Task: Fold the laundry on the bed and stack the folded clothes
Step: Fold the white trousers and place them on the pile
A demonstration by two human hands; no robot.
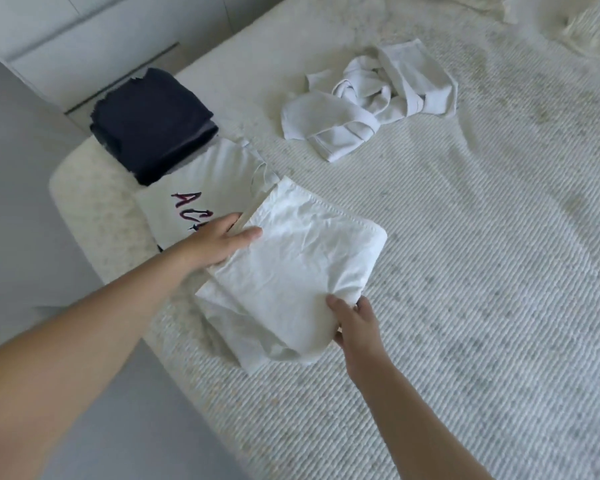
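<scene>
Head view: both hands' grips clamp the folded white garment (291,271), hiding fingers beneath; printed shirt (201,188) half-covered.

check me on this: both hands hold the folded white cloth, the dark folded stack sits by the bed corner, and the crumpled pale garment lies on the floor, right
Not quite. The head view shows the crumpled pale garment lying on the bed, not the floor. The rest holds: the left hand and right hand hold the folded white cloth, with the dark folded stack by the corner.

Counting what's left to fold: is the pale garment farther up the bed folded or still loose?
Loose. The pale garment lies crumpled and twisted on the bed, untouched by either hand.
</scene>
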